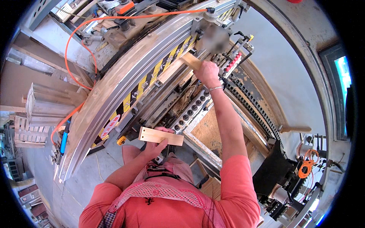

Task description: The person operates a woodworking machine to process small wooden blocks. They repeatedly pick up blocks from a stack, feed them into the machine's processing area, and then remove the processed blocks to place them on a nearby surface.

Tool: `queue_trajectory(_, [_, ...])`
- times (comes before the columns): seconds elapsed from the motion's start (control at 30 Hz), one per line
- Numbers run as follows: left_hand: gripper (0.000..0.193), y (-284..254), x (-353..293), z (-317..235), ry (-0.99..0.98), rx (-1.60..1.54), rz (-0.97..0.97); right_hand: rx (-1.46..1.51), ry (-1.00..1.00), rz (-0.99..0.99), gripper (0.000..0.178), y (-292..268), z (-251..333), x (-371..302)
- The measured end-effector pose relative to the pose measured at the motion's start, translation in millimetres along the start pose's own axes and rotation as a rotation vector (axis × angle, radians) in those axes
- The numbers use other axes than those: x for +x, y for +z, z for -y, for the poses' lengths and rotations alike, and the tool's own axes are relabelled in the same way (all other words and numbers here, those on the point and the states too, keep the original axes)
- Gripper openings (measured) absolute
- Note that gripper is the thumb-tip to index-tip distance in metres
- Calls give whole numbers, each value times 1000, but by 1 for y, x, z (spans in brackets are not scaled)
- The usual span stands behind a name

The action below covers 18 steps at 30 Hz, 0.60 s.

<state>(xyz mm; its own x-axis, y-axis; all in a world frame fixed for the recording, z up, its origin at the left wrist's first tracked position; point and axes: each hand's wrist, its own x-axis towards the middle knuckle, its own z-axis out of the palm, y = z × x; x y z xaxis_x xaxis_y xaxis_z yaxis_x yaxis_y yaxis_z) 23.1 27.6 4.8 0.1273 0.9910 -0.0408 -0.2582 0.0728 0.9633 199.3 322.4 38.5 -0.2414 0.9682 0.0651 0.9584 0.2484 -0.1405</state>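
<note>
So the board [157, 135] is in the left hand [155, 149], low in the middle of the view, right in front of the person's body. It's pale wood, held nearly level, with a pair of dark holes near its left end. The left hand has a proper pinch on it: thumb flat across the front face, the other fingers curled behind, with a bit of them poking out over the top edge.

The right hand [208, 73] is way out ahead on a long reach, well apart from the left. It's closed around one end of a second piece, let's call it the block [191, 61], knuckles up. Can't see the thumb from here, so no idea how tight that grip is. There's a thin bracelet [215, 88] on that wrist.

The block's free end meets a pale strip [172, 72] lying on the machine; can't tell if they actually touch. Just beside the strip runs black-and-yellow tape [141, 90] along the beam [99, 88].

Nearer the person there's a row of black sockets [190, 113], then a dusty panel [205, 131] to the right of it. Further out, an orange hose [66, 49] loops over on the left, with a blue air gun [65, 132] below, and a lit screen [342, 76] sits at far right.
</note>
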Motion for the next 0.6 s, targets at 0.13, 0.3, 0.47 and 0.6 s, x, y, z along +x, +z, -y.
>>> queue_trajectory(0.13, [33,1,0,-5,-56,39,0,15,-8,-37,21,3,-2,0])
queue_trajectory(0.3, [33,-4,-1,4,-18,40,1,3,-29,-35,33,4,-1,0])
queue_trajectory(0.47, [32,0,-2,-6,-56,70,-30,11,-36,-43,32,8,-3,-1])
queue_trajectory(0.6, [32,-1,-2,-10,-101,83,-13,-10,-70,-83,34,8,-3,-3])
